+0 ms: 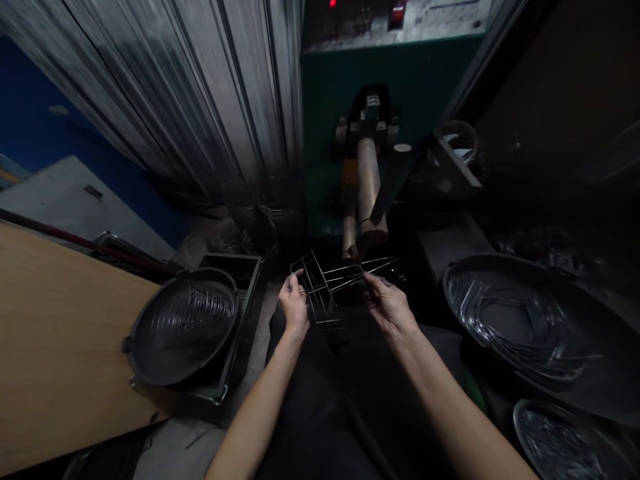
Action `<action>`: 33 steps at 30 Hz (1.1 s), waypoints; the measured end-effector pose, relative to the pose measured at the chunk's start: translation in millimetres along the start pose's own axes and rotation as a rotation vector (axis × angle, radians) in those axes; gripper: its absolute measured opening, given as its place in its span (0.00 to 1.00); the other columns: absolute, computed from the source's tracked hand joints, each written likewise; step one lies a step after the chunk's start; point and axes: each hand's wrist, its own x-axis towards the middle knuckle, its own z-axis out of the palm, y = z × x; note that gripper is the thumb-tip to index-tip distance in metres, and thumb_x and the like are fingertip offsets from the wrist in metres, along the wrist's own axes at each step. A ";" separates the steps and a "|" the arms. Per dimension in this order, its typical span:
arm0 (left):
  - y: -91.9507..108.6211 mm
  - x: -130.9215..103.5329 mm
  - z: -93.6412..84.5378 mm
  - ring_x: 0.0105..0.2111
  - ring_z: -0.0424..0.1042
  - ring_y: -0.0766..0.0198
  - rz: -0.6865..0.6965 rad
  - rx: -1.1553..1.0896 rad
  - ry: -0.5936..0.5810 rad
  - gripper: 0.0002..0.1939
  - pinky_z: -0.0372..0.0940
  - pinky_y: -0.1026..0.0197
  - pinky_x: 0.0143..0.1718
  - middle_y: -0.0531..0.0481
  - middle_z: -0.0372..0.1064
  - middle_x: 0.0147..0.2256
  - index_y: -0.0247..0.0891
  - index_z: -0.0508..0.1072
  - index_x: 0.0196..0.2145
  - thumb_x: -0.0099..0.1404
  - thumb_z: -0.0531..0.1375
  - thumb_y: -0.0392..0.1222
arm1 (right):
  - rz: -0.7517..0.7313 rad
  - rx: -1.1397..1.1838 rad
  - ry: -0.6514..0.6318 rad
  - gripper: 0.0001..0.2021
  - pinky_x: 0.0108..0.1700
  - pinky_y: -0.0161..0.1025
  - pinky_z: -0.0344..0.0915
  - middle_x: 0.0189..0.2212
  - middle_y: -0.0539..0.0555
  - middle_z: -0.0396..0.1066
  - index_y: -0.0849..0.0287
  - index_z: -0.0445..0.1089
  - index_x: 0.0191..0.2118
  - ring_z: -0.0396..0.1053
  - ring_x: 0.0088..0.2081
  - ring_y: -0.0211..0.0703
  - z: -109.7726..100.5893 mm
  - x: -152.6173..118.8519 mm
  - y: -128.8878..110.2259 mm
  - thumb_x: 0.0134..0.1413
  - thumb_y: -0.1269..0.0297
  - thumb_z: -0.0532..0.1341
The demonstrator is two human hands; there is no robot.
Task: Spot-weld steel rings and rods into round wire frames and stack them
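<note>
A wire frame [316,275] of thin metal rods spans the space between my two hands, just below the electrode arms [373,200] of what looks like a spot welder. My left hand [294,303] is closed on the frame's left part, its thumb pointing up. At the right, my right hand [387,300] pinches the frame's rods near the lower electrode tip [351,252]. Dim light hides whether the tip touches the wire, and whether a separate small piece sits in my right fingers.
A black round pan [150,353] with wire rings rests on a crate [257,267] at left. On the right stands a large dark basin [450,267] of bent wires, with a bowl of small metal parts [555,443] nearer me. The green machine body [325,133] rises ahead.
</note>
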 end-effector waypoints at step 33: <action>7.9 19.8 10.7 0.13 0.42 0.78 -0.019 -0.040 0.021 0.20 0.37 0.70 0.16 0.63 0.44 0.15 0.30 0.73 0.39 0.58 0.59 0.51 | 0.005 0.033 0.030 0.09 0.20 0.28 0.63 0.24 0.50 0.71 0.60 0.72 0.27 0.67 0.24 0.34 -24.2 -2.6 -4.5 0.35 0.66 0.70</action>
